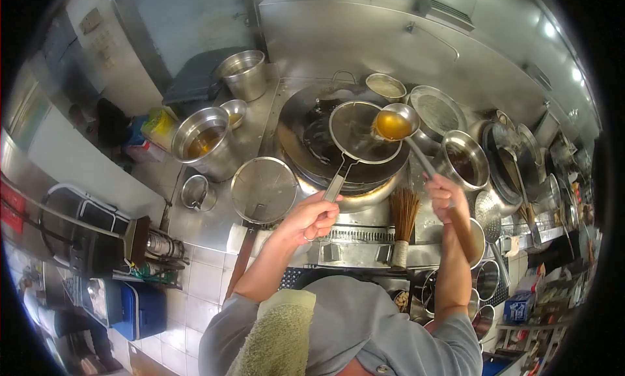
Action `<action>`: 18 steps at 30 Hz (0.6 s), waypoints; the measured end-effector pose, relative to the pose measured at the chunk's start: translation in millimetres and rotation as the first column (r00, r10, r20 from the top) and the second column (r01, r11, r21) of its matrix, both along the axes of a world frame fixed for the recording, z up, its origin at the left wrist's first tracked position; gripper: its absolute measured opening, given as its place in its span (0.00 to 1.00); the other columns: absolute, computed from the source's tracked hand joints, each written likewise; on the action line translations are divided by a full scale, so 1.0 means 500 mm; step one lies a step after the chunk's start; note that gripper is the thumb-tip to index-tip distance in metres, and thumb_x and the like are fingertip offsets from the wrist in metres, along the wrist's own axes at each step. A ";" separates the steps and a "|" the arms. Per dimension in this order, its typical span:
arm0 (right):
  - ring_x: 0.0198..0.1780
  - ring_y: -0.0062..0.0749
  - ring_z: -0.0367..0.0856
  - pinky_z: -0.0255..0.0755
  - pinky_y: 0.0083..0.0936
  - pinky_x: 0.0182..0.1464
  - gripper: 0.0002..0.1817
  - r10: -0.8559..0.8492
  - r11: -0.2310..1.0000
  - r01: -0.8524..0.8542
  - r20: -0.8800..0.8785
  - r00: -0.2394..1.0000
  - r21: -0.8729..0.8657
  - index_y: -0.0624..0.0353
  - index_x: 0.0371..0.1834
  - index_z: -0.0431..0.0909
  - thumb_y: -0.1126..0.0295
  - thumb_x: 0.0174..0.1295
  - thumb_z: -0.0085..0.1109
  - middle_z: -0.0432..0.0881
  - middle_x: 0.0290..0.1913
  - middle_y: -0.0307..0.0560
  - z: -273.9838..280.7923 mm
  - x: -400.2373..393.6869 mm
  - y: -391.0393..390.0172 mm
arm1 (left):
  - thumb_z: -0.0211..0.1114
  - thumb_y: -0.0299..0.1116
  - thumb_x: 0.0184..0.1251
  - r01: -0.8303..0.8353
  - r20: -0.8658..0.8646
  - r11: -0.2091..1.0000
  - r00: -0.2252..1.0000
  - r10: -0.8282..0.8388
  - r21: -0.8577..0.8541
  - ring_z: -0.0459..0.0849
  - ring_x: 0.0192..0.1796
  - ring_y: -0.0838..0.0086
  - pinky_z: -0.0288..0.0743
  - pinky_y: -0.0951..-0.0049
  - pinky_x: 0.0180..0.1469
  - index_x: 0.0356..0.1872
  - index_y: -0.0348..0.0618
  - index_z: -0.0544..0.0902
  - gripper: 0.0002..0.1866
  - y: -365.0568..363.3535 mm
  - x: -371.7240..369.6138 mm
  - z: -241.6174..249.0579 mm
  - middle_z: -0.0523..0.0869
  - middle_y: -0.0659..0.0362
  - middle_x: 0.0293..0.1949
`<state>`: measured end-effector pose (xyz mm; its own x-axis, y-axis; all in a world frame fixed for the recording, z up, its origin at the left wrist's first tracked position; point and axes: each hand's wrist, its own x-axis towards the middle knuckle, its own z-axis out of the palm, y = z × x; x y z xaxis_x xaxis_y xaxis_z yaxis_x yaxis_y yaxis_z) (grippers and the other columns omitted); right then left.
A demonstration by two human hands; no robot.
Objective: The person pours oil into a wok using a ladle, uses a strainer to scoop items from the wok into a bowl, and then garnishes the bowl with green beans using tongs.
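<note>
My left hand (314, 218) is closed round the handle of a round mesh strainer (362, 134), which is held over a large dark wok (301, 123). My right hand (446, 197) grips a ladle (420, 153) by its long handle. The ladle's bowl holds amber liquid (392, 125) and overlaps the strainer's right rim in this view. Dark, shiny liquid shows in the wok behind the strainer. Below my right hand, a bamboo wok brush (403, 214) stands bristles up at the stove's front edge.
Left of the wok are a second strainer (263, 190), a tall metal pot (207, 145) of amber liquid and a small metal jug (198, 194). To the right stand a pot of dark liquid (463, 160), a mesh-topped pan (437, 112) and a perforated skimmer (487, 213).
</note>
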<state>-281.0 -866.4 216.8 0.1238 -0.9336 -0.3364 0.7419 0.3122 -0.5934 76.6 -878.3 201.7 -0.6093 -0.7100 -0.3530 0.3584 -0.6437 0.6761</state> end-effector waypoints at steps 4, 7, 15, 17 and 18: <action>0.17 0.15 0.65 0.60 0.16 0.15 0.23 0.078 0.984 -0.171 -0.727 0.682 -0.055 0.62 0.61 0.68 0.70 0.63 0.58 0.69 0.23 0.33 -0.044 0.073 0.008 | 0.52 0.26 0.69 -0.002 0.038 1.000 0.999 0.002 -0.008 0.62 0.16 0.89 0.56 0.84 0.15 0.56 0.38 0.71 0.15 0.002 0.002 -0.002 0.68 0.67 0.23; 0.18 0.18 0.67 0.62 0.20 0.16 0.32 0.030 0.978 -0.201 -0.919 0.394 -0.054 0.59 0.68 0.63 0.71 0.60 0.62 0.71 0.23 0.35 -0.034 0.090 0.030 | 0.51 0.25 0.69 0.003 0.016 1.000 1.000 -0.004 0.022 0.61 0.15 0.88 0.55 0.84 0.13 0.54 0.38 0.71 0.14 -0.011 0.014 -0.020 0.67 0.67 0.23; 0.20 0.20 0.68 0.63 0.21 0.19 0.38 -0.125 0.991 0.062 -0.983 0.135 -0.117 0.56 0.71 0.60 0.72 0.57 0.64 0.76 0.28 0.39 0.030 -0.144 0.117 | 0.52 0.24 0.67 -0.009 -0.053 1.000 0.999 0.009 0.008 0.62 0.15 0.87 0.58 0.83 0.13 0.58 0.38 0.71 0.18 -0.018 0.063 -0.029 0.70 0.64 0.26; 0.21 0.24 0.71 0.68 0.22 0.22 0.36 0.058 0.990 0.132 -0.998 0.001 0.057 0.56 0.70 0.61 0.70 0.56 0.64 0.76 0.27 0.42 0.064 -0.201 0.146 | 0.52 0.24 0.68 -0.033 -0.045 0.999 0.998 0.033 0.004 0.62 0.15 0.87 0.57 0.83 0.12 0.59 0.37 0.71 0.18 -0.012 0.063 -0.022 0.70 0.64 0.26; 0.21 0.25 0.73 0.69 0.23 0.25 0.36 0.113 0.979 0.180 -0.990 -0.084 0.097 0.57 0.69 0.63 0.69 0.56 0.65 0.77 0.27 0.43 0.070 -0.213 0.152 | 0.51 0.24 0.68 -0.038 -0.047 0.999 0.998 0.038 -0.002 0.62 0.15 0.87 0.57 0.83 0.12 0.59 0.37 0.71 0.18 -0.009 0.061 -0.021 0.70 0.63 0.26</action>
